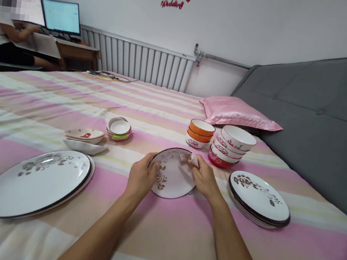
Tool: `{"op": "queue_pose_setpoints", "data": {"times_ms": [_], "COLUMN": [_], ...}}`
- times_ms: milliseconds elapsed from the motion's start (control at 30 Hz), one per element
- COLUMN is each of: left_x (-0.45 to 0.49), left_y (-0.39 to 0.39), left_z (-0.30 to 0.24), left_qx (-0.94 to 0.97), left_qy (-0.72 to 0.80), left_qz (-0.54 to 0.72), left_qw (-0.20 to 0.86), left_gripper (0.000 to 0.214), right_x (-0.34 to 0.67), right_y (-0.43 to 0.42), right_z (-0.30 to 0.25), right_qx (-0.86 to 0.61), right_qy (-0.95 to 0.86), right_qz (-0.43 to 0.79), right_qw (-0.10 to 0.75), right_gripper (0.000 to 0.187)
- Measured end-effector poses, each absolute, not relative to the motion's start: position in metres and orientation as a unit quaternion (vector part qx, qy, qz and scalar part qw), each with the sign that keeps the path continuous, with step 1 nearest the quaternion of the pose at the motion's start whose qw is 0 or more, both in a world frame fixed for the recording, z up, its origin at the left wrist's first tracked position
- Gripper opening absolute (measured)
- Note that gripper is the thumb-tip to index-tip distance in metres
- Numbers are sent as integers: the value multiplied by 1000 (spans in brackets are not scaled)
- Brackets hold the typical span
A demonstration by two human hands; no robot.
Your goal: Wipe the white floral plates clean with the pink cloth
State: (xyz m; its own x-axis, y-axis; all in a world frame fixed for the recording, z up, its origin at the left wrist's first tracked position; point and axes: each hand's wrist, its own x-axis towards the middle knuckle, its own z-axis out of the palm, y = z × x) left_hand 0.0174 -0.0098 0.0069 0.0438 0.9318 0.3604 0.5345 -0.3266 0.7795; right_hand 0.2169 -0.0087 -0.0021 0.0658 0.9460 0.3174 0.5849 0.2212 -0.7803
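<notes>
A round white plate (172,184) with a brown flower pattern and dark rim is held tilted above the bed. My left hand (142,174) grips its left edge, thumb on the upper face. My right hand (203,173) pinches a pale cloth (192,160) against the plate's upper right edge; the fingers behind the plate are hidden. To the right lies a stack of similar round plates (260,197). Large oval plates (36,183) with a grey-brown flower lie stacked on the left.
Beyond the plate stand stacked orange bowls (201,128) and red-and-white bowls (232,147). Small dishes (119,128) and boat-shaped dishes (85,136) sit left of centre. A pink pillow (241,112) rests by the grey headboard (314,100). A person (2,37) sits at a desk with monitors.
</notes>
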Motion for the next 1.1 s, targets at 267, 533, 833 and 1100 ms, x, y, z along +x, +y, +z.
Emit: {"op": "queue_pose_setpoints", "data": {"times_ms": [267,533,833,1100], "left_x": [16,22,19,21], "left_y": [-7,-11,-10,-8], "left_z": [1,9,2,-1], "left_qx": [646,503,514,475], "left_qy": [533,493,562,533], "left_qz": [466,513,404,452], "left_qw": [286,491,507,535], "left_gripper": [26,22,43,46], "right_x": [218,218,214,235], "right_y": [-8,-7,-10,0], "right_z": [-8,-8,-6,-9], "right_qx": [-637,-621,-622,-742], "right_qy": [-644,-670,-701,-517], "right_qz": [208,216,184,111], "right_qw": [368,345,297,412], "right_gripper": [11,18,31,26]}}
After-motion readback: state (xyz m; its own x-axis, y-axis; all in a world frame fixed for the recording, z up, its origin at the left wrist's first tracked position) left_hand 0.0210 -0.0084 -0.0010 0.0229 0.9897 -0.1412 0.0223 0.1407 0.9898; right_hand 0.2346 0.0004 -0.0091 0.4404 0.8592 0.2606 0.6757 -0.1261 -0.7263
